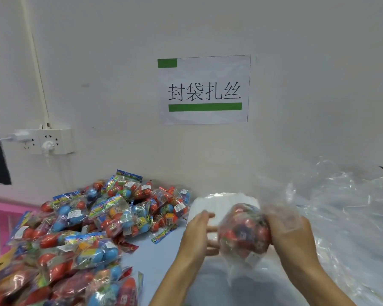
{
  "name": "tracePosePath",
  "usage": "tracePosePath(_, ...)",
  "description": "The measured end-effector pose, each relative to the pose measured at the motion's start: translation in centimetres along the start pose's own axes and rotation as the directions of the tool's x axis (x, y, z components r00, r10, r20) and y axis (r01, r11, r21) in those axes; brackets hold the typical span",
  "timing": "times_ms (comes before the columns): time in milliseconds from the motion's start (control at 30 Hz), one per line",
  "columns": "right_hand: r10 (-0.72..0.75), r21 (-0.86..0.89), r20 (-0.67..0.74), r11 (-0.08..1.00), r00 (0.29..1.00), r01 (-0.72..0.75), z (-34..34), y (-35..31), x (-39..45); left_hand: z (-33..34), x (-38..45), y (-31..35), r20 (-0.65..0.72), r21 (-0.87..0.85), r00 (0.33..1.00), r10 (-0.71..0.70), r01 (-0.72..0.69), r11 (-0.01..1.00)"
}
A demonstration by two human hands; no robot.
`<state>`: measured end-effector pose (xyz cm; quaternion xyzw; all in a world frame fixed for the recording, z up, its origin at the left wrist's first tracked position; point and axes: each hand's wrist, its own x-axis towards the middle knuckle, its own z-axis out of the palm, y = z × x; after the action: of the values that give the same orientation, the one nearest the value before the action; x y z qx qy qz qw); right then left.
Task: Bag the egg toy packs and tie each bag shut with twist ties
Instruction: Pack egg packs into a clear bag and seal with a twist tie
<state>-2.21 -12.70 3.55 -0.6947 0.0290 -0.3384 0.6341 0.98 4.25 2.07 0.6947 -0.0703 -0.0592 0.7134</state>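
Bagged pack (244, 230): held above the table (164, 257), right of centre (blurred).
Right hand (290, 230): fingers curled round it.
Left hand (197, 233): fingers straight, just beside it.
Loose egg toy packs (86, 228): piled left.
Clear bags (352, 206): heaped right.

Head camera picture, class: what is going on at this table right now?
A person is bagging egg toy packs. The right hand grips a clear bag stuffed with packs, held above the table, while the left hand reaches toward it with fingers fairly straight. A big pile of loose packs waits on the left, and crumpled clear plastic lies on the right. No twist tie is visible on the bag.
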Motion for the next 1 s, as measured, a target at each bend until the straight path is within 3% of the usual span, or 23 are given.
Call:
tracePosePath(67, 0.158, 0.094, -0.079, 0.984, 0.984, -0.151, -0.2, 0.5, 0.4, 0.4, -0.4, 0.6, 0.071, 0.087, 0.987, 0.141, -0.147, 0.985)
tracePosePath(167, 0.315, 0.291, -0.088, 0.916, 0.945, -0.278, -0.2, 0.7, 0.5, 0.7, -0.9, 0.8, 0.236, -0.024, 0.955, 0.181, -0.181, 0.983)
tracePosePath(300, 0.410, 0.423, -0.063, 0.837, 0.910, -0.348, -0.1, 0.4, 0.5, 0.6, -1.6, 0.2, 0.453, 0.068, 0.835, 0.313, -0.382, 0.922)
tracePosePath(367, 0.418, 0.441, -0.041, 0.822, 0.908, -0.359, 0.0, 0.3, 0.5, 0.7, -1.7, 0.1, 0.412, 0.130, 0.836, 0.362, -0.447, 0.885)
tracePosePath(467, 0.365, 0.405, 0.073, 0.840, 0.928, -0.362, 0.1, -0.3, 0.2, 0.9, -1.4, 0.5, 0.188, 0.123, 0.844, 0.503, -0.528, 0.840)
tracePosePath(533, 0.300, 0.286, 0.160, 0.898, 0.941, -0.335, 0.1, -0.6, -0.1, 0.8, -1.1, 0.6, 0.014, 0.041, 0.880, 0.474, -0.474, 0.880)
tracePosePath(633, 0.148, 0.131, 0.359, 0.969, 0.921, -0.207, -0.3, -1.2, -0.6, 0.4, -0.7, 0.8, -0.111, -0.007, 0.961, 0.251, -0.254, 0.967)
tracePosePath(767, 0.049, 0.001, 0.563, 0.998, 0.825, -0.060, -1.5, -2.0, -0.5, 0.0, -0.4, 0.4, -0.037, 0.018, 0.995, -0.098, 0.098, 0.995)
tracePosePath(867, 0.050, 0.081, 0.593, 0.989, 0.804, -0.121, -1.8, -1.7, -0.4, -0.2, -0.2, -0.3, 0.049, 0.001, 0.966, -0.256, 0.256, 0.967)
tracePosePath(933, 0.052, 0.133, 0.614, 0.977, 0.788, -0.169, -1.6, -1.7, -0.6, -0.1, 0.1, -0.3, 0.056, 0.010, 0.954, -0.295, 0.295, 0.956)
tracePosePath(1000, 0.064, 0.121, 0.622, 0.977, 0.781, -0.177, -1.2, -1.7, -0.8, 0.1, 0.5, -0.4, -0.025, 0.112, 0.975, -0.220, 0.221, 0.969)
